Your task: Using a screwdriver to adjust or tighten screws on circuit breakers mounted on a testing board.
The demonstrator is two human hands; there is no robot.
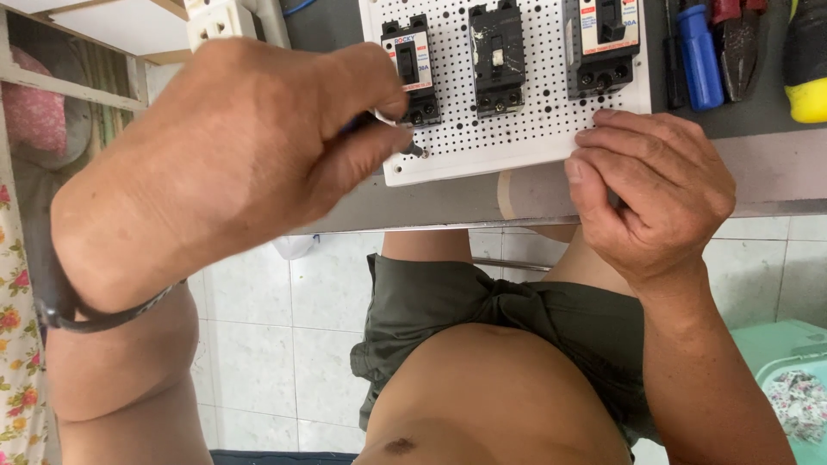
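Here the left hand (233,164) clamps a slim metal screwdriver (412,145); right hand (646,194) fingers grip the perforated white board (517,138).

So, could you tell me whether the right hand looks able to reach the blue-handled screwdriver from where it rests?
Probably yes: the right hand rests on the board's corner, and the blue-handled screwdriver lies just beyond, nothing between.

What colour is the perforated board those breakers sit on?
White with rows of small dark holes: the perforated board, seen clearly in the head view.
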